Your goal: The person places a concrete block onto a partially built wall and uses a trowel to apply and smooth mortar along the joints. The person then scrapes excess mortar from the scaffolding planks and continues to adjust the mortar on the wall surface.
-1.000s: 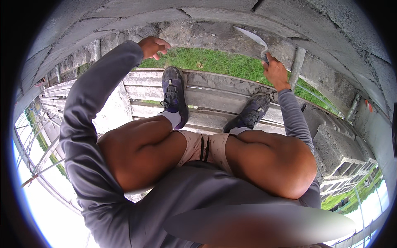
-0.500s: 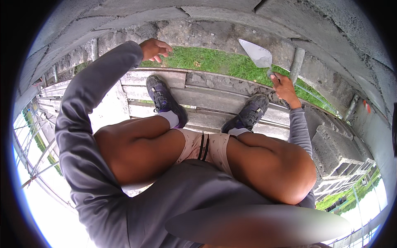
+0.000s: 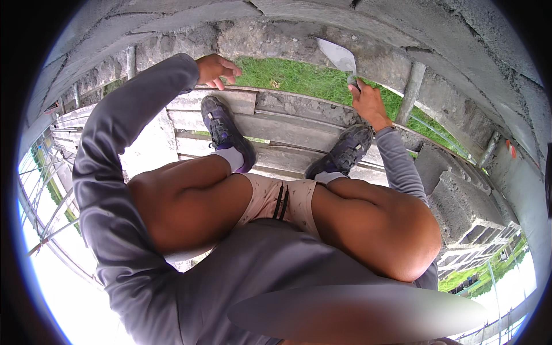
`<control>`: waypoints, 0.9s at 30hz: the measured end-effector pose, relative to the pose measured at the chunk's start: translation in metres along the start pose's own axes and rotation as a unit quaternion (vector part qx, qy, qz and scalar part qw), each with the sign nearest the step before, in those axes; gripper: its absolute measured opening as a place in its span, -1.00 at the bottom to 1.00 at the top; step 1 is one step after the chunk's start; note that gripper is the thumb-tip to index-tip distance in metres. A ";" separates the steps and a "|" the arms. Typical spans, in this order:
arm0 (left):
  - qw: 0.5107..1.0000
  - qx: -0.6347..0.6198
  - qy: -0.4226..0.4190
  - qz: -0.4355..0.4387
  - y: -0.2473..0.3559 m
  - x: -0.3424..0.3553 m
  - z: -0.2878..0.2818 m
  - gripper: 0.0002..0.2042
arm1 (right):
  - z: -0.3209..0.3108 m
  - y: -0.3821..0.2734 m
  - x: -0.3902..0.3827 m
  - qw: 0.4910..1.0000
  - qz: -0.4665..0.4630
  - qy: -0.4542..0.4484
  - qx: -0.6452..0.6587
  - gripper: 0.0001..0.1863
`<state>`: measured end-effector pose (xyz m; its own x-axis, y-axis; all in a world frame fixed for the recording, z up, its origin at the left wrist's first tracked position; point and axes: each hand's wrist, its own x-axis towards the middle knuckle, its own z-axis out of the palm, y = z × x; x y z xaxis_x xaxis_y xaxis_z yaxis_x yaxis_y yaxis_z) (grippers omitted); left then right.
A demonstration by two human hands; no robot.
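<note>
My right hand (image 3: 370,104) is closed round the handle of a pointed trowel (image 3: 338,56). Its pale metal blade points up and left, over the lower part of the grey block wall (image 3: 264,43) in front of me. I cannot tell whether the blade touches the wall. My left hand (image 3: 217,71) hangs near the same wall, left of the grass strip, with fingers loosely bent and apart and nothing in them.
I squat on wooden planks (image 3: 287,136), both shoes on them. Grass (image 3: 287,76) shows through the gap between planks and wall. Metal pipes (image 3: 411,92) stick out of the wall. Hollow concrete blocks (image 3: 466,207) are stacked to my right; scaffold bars (image 3: 52,230) stand at the far left.
My right hand has carried the trowel to the left and slightly up, nearer the middle of the wall. The left hand has barely moved.
</note>
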<state>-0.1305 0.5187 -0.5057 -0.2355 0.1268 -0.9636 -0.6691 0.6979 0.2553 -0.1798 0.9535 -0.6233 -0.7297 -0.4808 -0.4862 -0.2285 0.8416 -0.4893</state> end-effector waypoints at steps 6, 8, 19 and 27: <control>0.998 -0.004 0.063 0.022 -0.005 -0.006 -0.011 -0.58 | -0.019 -0.006 -0.040 0.996 -0.028 -0.072 0.037 -0.60; 0.995 -0.057 0.072 0.025 -0.020 -0.008 -0.013 -0.58 | -0.030 0.000 -0.047 0.996 0.037 -0.068 0.055 -0.60; 0.995 -0.055 0.068 0.042 -0.032 -0.008 -0.018 -0.59 | -0.008 -0.005 0.014 0.945 0.140 -0.150 0.253 -0.51; 0.997 -0.005 0.070 0.042 -0.004 -0.004 -0.015 -0.58 | -0.001 -0.013 -0.039 0.995 -0.063 -0.066 -0.038 -0.52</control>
<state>-0.1379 0.5048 -0.5012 -0.3862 0.0848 -0.9185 -0.6503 0.6812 0.3363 -0.1492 0.9618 -0.5971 -0.6018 -0.6081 -0.5178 -0.3651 0.7861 -0.4988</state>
